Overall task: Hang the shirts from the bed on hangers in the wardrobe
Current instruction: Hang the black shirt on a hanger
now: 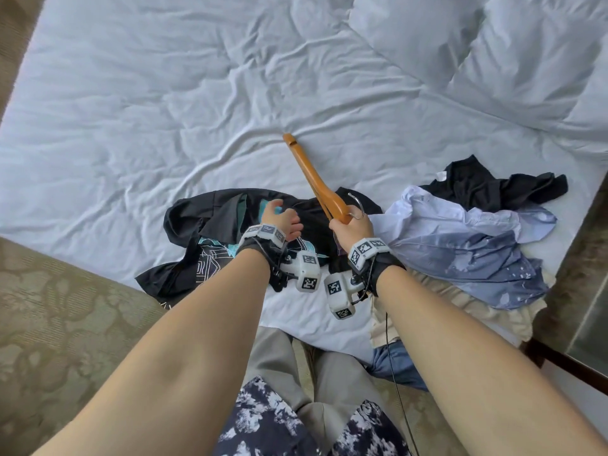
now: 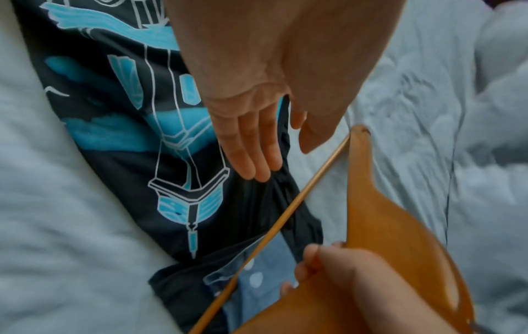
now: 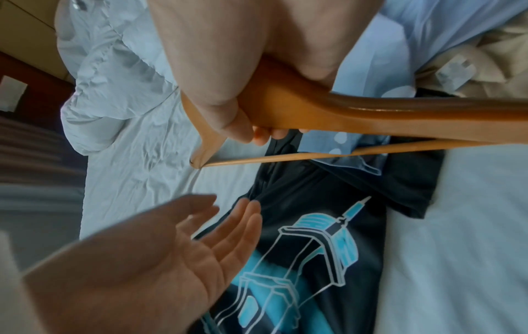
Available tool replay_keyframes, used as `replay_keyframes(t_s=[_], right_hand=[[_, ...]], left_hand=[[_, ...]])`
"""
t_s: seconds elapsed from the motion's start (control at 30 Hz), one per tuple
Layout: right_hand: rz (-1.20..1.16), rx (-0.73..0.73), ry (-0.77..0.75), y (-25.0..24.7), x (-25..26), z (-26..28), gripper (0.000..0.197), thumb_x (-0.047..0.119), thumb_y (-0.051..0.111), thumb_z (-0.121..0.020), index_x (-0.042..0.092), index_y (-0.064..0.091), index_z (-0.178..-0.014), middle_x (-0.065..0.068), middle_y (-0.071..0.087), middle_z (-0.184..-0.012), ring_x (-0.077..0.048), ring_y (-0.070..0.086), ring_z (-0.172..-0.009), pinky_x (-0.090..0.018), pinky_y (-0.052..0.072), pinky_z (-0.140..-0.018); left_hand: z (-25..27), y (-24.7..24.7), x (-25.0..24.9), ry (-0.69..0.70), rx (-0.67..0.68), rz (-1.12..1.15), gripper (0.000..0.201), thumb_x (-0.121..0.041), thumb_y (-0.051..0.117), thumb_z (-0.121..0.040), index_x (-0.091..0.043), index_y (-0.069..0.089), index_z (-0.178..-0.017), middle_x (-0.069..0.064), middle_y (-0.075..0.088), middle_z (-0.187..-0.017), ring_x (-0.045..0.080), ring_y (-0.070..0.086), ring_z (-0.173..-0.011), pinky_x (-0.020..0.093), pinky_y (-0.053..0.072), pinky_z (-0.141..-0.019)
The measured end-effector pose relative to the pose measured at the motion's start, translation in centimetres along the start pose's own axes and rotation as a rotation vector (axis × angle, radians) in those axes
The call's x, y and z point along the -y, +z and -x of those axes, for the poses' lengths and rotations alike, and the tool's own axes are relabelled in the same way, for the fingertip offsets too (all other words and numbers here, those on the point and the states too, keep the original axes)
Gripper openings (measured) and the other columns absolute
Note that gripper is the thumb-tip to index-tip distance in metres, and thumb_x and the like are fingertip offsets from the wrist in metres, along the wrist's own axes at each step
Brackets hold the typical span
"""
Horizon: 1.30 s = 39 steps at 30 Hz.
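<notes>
A black T-shirt (image 1: 217, 218) with a blue and white print lies spread on the white bed (image 1: 164, 93) near its front edge. My left hand (image 1: 279, 213) hovers just over it, fingers straight and apart, holding nothing. The left wrist view has the same hand (image 2: 257, 144) above the shirt's (image 2: 120, 126) print. My right hand (image 1: 350, 225) grips a wooden hanger (image 1: 312, 174) at its middle, by the metal hook, and the far arm points away over the sheet. In the right wrist view my right hand (image 3: 243, 126) curls round the hanger (image 3: 371, 115) above the shirt (image 3: 328, 214).
A heap of shirts lies to the right: a blue one (image 1: 473, 255), a black one (image 1: 487, 185) and a beige one (image 1: 460, 307). A white duvet (image 1: 493, 54) is bunched at the far right. Patterned carpet (image 1: 49, 307) lies on the left, and a dark wooden edge (image 1: 559, 357) on the right.
</notes>
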State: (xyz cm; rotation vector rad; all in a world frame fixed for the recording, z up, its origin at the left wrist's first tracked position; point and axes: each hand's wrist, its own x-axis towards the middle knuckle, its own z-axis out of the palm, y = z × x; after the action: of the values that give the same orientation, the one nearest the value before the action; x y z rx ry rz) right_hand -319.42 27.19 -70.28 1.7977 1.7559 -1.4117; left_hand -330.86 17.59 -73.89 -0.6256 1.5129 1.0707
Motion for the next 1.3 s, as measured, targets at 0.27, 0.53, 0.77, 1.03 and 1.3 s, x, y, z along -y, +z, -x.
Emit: replay_keyframes(t_s=[0.27, 0.53, 0.77, 1.03, 1.3], right_hand=[[-0.073, -0.127, 0.007, -1.7, -3.3, -1.0, 0.008, 0.021, 0.064, -0.088, 0.016, 0.062, -0.095, -0.002, 0.065, -0.077, -0.029, 0.066, -0.08, -0.04, 0.057, -0.075], [-0.178, -0.191, 0.021, -3.7, -5.0, -1.8, 0.014, 0.016, 0.061, -0.09, 0.007, 0.061, -0.102, 0.002, 0.056, -0.07, -0.016, 0.056, -0.06, -0.022, 0.045, -0.052], [-0.155, -0.097, 0.022, -4.3, -5.2, -2.5, 0.009, 0.014, 0.057, -0.091, 0.017, 0.054, -0.099, 0.003, 0.056, -0.073, -0.01, 0.053, -0.059, -0.006, 0.033, -0.036], [-0.226, -0.084, 0.063, -4.2, -5.9, -3.3, 0.018, 0.019, 0.063, -0.083, 0.017, 0.064, -0.101, 0.001, 0.063, -0.067, -0.016, 0.061, -0.058, -0.028, 0.053, -0.058], [-0.238, -0.114, 0.069, -5.6, -3.3, -2.5, 0.003, 0.013, 0.062, -0.078, 0.011, 0.062, -0.08, 0.0, 0.06, -0.06, -0.016, 0.056, -0.052, -0.026, 0.048, -0.053]], left_hand=[[-2.0, 5.6, 2.2, -0.013, 0.138, -0.684, 0.072, -0.014, 0.054, -0.095, -0.026, 0.017, -0.156, 0.014, 0.063, -0.115, 0.027, 0.068, -0.092, 0.047, 0.059, -0.085], [-3.4, 7.0, 2.0, 0.123, 0.154, -1.555, 0.023, -0.024, 0.064, -0.081, -0.018, 0.063, -0.103, 0.004, 0.067, -0.096, 0.029, 0.067, -0.087, 0.04, 0.057, -0.084], [-4.6, 8.4, 2.8, 0.348, 0.138, -1.457, 0.076, -0.017, 0.074, -0.08, -0.015, 0.038, -0.147, 0.007, 0.039, -0.152, 0.027, 0.04, -0.137, 0.038, 0.039, -0.109], [-5.0, 8.7, 3.9, 0.185, 0.265, -1.675, 0.057, -0.042, 0.069, -0.079, -0.02, 0.053, -0.129, 0.007, 0.064, -0.117, 0.029, 0.064, -0.097, 0.039, 0.053, -0.084], [-2.8, 7.3, 0.2, 0.292, 0.099, -1.367, 0.014, -0.035, 0.053, -0.085, -0.033, 0.06, -0.096, 0.005, 0.07, -0.098, 0.026, 0.065, -0.084, 0.034, 0.054, -0.08]])
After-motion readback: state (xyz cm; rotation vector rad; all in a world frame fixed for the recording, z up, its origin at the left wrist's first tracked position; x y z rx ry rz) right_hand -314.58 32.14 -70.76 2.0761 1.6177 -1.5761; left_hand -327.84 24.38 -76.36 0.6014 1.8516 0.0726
